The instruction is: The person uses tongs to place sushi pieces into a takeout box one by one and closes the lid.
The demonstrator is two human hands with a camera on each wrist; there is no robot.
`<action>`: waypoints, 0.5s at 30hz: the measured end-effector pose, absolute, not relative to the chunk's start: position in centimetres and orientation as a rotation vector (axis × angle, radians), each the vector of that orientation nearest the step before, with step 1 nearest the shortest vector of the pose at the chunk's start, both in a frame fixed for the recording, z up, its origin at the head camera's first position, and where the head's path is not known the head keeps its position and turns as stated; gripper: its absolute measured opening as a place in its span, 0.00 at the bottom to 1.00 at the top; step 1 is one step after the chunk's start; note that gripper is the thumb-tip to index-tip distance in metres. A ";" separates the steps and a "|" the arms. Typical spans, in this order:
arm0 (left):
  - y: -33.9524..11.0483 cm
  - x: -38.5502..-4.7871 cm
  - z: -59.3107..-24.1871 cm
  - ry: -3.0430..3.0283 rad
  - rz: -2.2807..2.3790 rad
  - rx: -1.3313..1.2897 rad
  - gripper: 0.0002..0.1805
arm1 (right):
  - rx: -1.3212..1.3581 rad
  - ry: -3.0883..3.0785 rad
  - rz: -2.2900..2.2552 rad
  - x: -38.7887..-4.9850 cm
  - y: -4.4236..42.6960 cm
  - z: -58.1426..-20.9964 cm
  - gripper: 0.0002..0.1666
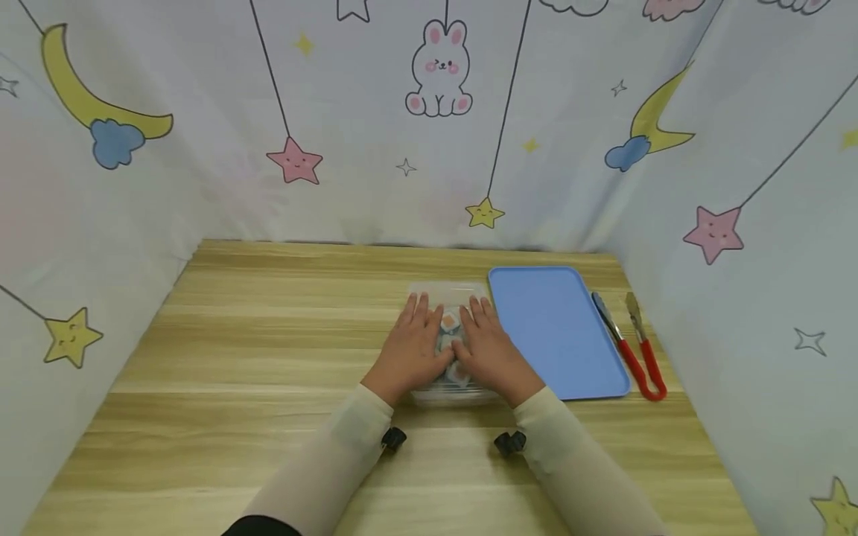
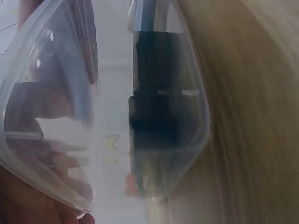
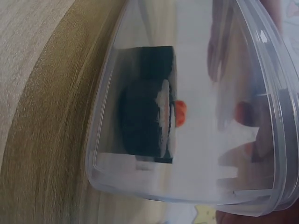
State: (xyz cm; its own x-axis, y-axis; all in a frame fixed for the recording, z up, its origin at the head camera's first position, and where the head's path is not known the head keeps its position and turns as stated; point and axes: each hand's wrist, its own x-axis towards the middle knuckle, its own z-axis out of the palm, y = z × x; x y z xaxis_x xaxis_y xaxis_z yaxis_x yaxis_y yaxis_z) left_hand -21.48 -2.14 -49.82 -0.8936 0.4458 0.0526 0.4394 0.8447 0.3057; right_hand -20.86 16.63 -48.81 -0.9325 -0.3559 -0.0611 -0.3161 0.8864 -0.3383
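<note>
A clear plastic container (image 1: 450,400) with sushi rolls (image 1: 450,321) inside stands on the table, under both hands. Its see-through lid (image 1: 447,290) shows beyond the fingertips. My left hand (image 1: 410,350) lies flat on the lid's left half, fingers stretched forward. On the right half rests my right hand (image 1: 494,353), likewise with straight fingers; the two thumbs come close together in the middle. Through the wall in the right wrist view, a dark seaweed-wrapped roll (image 3: 142,119) shows white rice and an orange bit. The left wrist view also has dark rolls (image 2: 156,114) behind the plastic.
Just right of the container lies a blue tray (image 1: 556,335). Beyond it, tongs (image 1: 650,376) with red handles lie spread on the wooden table (image 1: 268,342). A white curtain (image 1: 375,149) with stars, moons and a rabbit closes off the back and sides.
</note>
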 end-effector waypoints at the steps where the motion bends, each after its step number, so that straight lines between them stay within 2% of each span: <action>1: -2.2 -21.5 -49.8 2.995 0.493 0.720 0.45 | -0.521 2.934 -0.503 -20.8 16.6 -48.8 0.40; 9: -2.6 -21.4 -50.2 2.977 0.609 0.660 0.45 | -0.556 2.941 -0.534 -21.1 16.4 -49.3 0.41; 15: -3.4 -21.1 -50.3 2.902 0.965 0.649 0.48 | -0.568 2.966 -0.758 -20.9 16.8 -49.2 0.43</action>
